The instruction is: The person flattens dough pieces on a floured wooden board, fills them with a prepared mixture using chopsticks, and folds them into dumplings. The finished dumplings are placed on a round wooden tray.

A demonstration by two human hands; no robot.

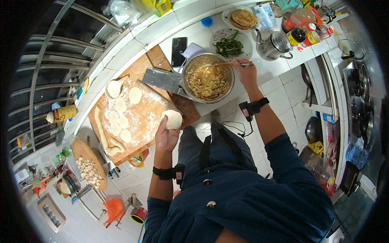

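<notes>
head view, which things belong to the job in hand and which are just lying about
Seem to belong:
dough round held in the left hand
chopsticks held in the right hand
metal bowl of chopped mixture
floured board
flat dough pieces

Seem just lying about:
phone
silver kettle
greens
flatbreads

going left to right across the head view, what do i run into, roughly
Oval board with dumplings on it → white flour bowl → dough disc in the left hand → metal pot of filling → right hand → kettle → stove.
</notes>
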